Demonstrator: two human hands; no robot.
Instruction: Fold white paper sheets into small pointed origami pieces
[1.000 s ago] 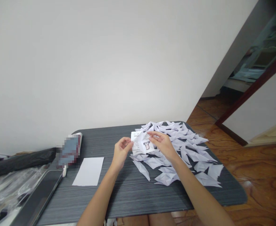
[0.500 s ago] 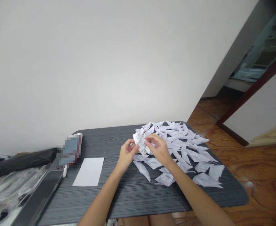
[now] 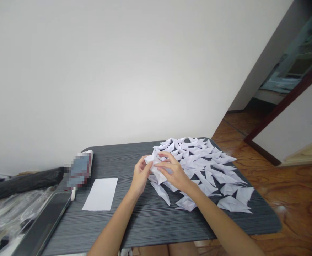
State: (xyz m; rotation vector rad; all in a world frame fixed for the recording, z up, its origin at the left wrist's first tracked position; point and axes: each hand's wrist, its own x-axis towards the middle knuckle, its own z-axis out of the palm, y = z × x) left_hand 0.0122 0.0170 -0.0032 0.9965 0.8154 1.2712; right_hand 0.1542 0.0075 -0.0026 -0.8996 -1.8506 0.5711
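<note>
Head view: folded white paper [image 3: 158, 175] slants from far left to near right along its long axis, above the desk [image 3: 145, 222] beside scattered paper shapes [image 3: 198, 161]; left hand [image 3: 140, 175] and right hand [image 3: 179, 175] each grip it, narrowly pinched.

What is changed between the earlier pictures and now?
The right hand has moved left, closer to the left hand. The paper they hold has been turned or refolded: its printing no longer shows, only plain white. Both hands hold it in every picture. The folded papers and flat sheet stayed put.
</note>
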